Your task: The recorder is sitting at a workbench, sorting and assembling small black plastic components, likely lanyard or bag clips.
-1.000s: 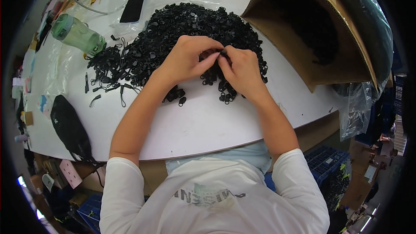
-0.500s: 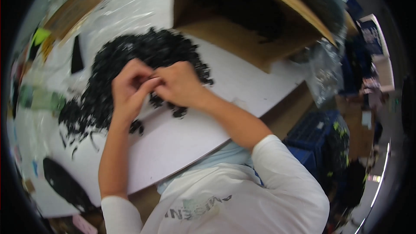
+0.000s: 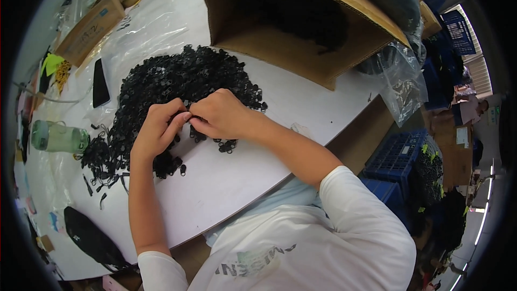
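Note:
A wide heap of small black looped pieces (image 3: 183, 70), which look like zipper pulls, lies on the white table (image 3: 215, 178). Over its near edge my left hand (image 3: 160, 129) and my right hand (image 3: 222, 113) meet, thumbs and fingertips pinched together. Whatever they grip is mostly hidden by the fingers; only a dark speck shows between them. A few loose pieces lie under and beside my hands, and a thinner scatter trails off to the left.
An open cardboard box (image 3: 274, 59) holding a dark mass lies on its side at the far right. To the left are a phone (image 3: 100, 83), a green bottle (image 3: 59, 137) and a black pouch (image 3: 92, 234). Blue crates (image 3: 396, 153) stand right of the table; a person (image 3: 471, 110) is further back.
My hands have stayed pinched together near the heap's front edge, with the fingers shifting slightly. The whole view has moved a little and is sharper now.

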Tool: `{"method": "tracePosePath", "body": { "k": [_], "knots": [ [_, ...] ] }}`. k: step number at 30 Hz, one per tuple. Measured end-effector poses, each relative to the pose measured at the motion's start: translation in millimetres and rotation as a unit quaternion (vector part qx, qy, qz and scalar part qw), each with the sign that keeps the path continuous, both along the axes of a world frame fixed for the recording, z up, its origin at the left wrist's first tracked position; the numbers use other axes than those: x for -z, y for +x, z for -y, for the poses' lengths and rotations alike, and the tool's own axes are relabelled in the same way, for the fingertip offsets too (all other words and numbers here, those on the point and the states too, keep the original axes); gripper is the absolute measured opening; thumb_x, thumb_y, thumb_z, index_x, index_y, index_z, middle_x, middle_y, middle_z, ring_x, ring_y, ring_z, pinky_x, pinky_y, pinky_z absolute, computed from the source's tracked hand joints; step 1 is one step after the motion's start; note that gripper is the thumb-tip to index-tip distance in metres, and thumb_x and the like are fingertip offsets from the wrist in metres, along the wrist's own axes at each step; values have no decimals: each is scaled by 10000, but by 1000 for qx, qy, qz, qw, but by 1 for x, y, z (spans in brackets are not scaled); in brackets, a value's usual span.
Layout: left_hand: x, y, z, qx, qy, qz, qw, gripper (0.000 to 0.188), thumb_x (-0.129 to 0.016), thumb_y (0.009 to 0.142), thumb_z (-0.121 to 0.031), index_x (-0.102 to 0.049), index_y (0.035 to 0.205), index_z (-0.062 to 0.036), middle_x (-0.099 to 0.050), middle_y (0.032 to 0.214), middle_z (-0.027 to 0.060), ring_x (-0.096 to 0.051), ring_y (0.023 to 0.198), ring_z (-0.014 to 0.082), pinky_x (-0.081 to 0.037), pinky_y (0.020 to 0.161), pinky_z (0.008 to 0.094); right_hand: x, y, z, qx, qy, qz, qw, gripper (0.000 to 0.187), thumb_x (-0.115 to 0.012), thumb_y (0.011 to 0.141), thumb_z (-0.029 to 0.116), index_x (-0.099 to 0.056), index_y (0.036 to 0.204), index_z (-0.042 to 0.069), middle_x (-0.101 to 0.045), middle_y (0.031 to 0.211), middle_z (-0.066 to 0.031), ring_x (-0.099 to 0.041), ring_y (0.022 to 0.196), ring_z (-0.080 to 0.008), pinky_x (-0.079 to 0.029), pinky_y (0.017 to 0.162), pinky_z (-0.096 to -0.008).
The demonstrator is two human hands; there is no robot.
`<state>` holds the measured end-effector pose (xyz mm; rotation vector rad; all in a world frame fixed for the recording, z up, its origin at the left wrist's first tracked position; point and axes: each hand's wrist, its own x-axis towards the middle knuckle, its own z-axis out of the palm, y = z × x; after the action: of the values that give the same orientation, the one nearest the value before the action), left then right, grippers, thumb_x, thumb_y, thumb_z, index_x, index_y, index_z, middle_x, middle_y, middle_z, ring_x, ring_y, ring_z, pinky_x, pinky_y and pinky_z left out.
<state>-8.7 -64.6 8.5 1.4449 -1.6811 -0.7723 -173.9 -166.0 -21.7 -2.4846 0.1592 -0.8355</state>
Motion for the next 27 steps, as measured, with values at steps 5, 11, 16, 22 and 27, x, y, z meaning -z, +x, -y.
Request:
{"method": "tracePosePath", "body": {
  "k": [5,11,16,22,27],
  "knots": [
    [-3,36,-7,-24,-44,104,993,274,-585,881,-89,-486,643,7,-453,517,79,-477,451,160,-346,454,288,-7,3,4,-49,18,-8,999,284,-642,827,183,-526,605,50,-529,527,-104,-532,479,-310,-416,459,-375],
    [0,37,-9,-60,-34,41,997,199,-637,847,-130,-568,715,2,-537,553,45,-516,501,104,-385,489,245,-15,-6,12,-83,301,-97,945,287,-614,866,208,-629,663,6,-578,549,-103,-526,437,-209,-445,477,-331],
    [-12,54,-15,-154,-107,9,982,189,-614,890,-164,-594,810,6,-546,629,14,-508,550,79,-397,521,221,-26,-55,108,187,502,219,815,254,-576,915,201,-622,955,-46,-656,724,-172,-609,521,-200,-527,589,-302],
    [-42,89,-43,-177,-290,-86,937,320,-507,989,-277,-598,982,29,-513,646,16,-476,566,71,-398,551,210,-27,-58,61,273,212,47,937,390,-636,884,255,-599,1148,-29,-649,1055,-176,-639,912,-247,-494,809,-321],
    [-88,113,-107,-348,-427,-65,832,570,-367,1005,-437,-604,998,81,-492,618,62,-481,611,150,-384,614,279,-42,9,-31,10,-61,-124,990,392,-683,806,229,-600,1095,-22,-581,1160,-188,-533,1100,-338,-415,947,-418]
  ]
}}
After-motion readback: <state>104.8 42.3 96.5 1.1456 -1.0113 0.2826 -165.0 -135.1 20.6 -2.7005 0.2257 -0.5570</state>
